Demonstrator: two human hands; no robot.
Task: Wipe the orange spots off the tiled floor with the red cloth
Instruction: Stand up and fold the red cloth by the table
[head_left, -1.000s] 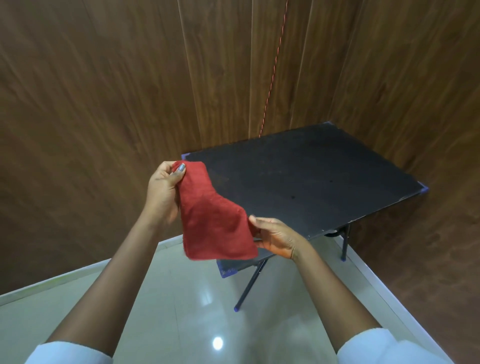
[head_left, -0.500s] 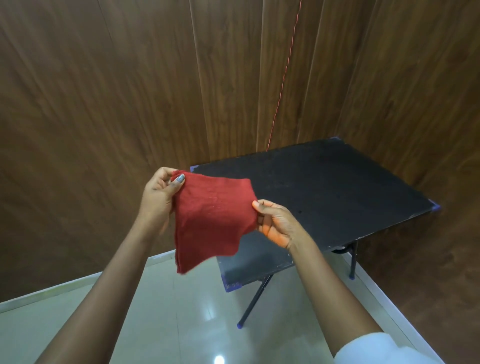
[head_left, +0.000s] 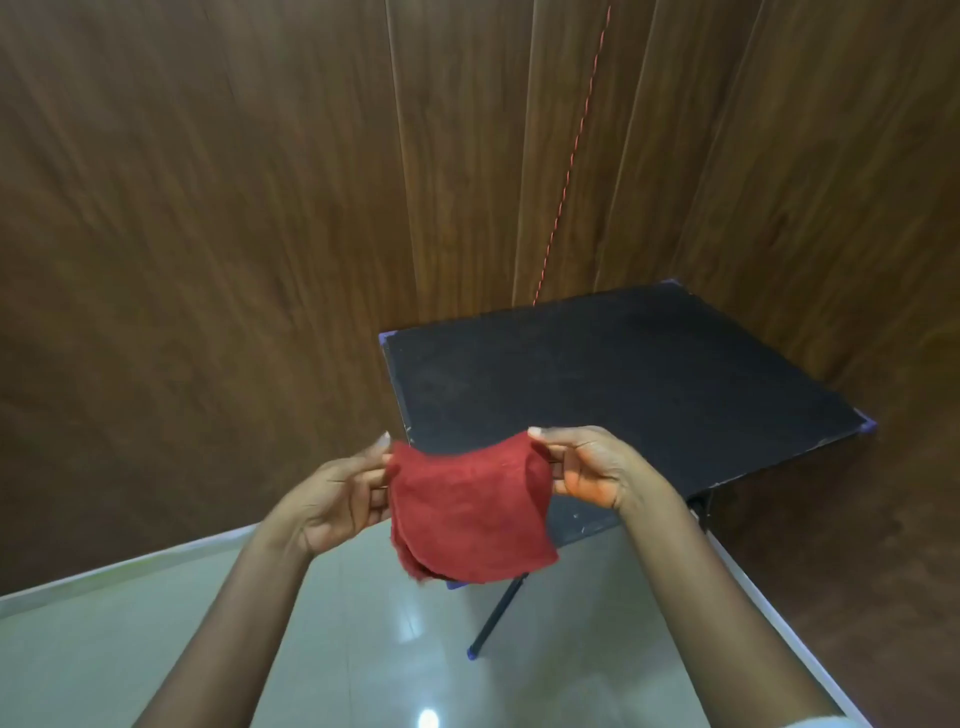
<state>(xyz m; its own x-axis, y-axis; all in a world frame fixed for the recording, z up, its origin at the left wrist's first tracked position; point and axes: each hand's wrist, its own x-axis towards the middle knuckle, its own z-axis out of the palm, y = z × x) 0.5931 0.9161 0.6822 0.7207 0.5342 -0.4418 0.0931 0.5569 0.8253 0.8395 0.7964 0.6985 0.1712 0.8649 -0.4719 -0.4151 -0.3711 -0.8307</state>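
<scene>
The red cloth (head_left: 470, 514) hangs folded in the air between my two hands, in front of the table's near edge. My left hand (head_left: 337, 496) pinches its upper left corner. My right hand (head_left: 587, 467) pinches its upper right corner between thumb and fingers. Below lies the pale, glossy tiled floor (head_left: 156, 639). No orange spots show on the part of the floor in view.
A black folding table (head_left: 623, 384) with thin dark legs (head_left: 496, 618) stands in the corner, against brown wood-panelled walls (head_left: 208, 234). A thin red cord (head_left: 571, 156) hangs down the wall behind it. A white skirting strip (head_left: 779, 623) borders the floor.
Both hands have come down and closer to level, and the cloth now hangs stretched between them by its top corners. The view has tilted, so the table sits further right.
</scene>
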